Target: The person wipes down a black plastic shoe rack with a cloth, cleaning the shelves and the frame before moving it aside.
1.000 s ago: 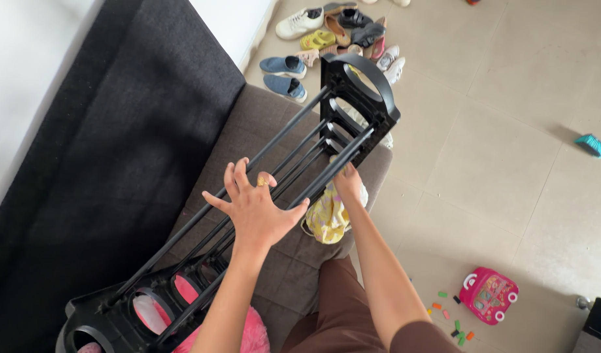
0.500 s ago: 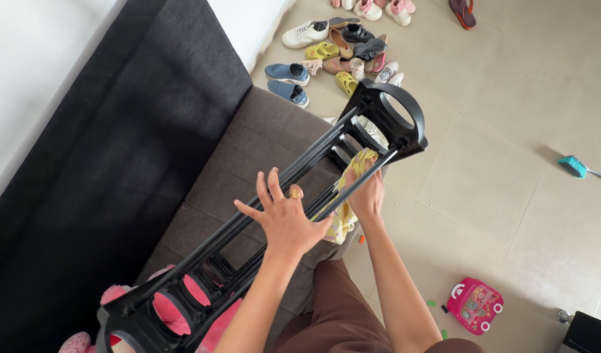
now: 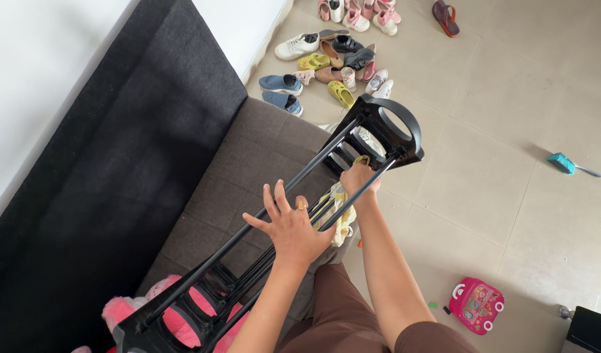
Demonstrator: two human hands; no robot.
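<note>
Lying across the grey sofa seat [image 3: 248, 157], black rack frame [image 3: 294, 216] runs diagonally, one end plate by the lap, the other past the sofa edge. Left hand [image 3: 290, 225]: fingers spread apart, palm pressed flat on the mid rods, nothing clasped. Right hand [image 3: 358, 178]: closed on a yellow cloth [image 3: 336, 212], pressed to a rod just short of the far end plate; cloth hangs below the grip. Beyond the far end plate, shoes [image 3: 333, 55] on the tile floor.
</note>
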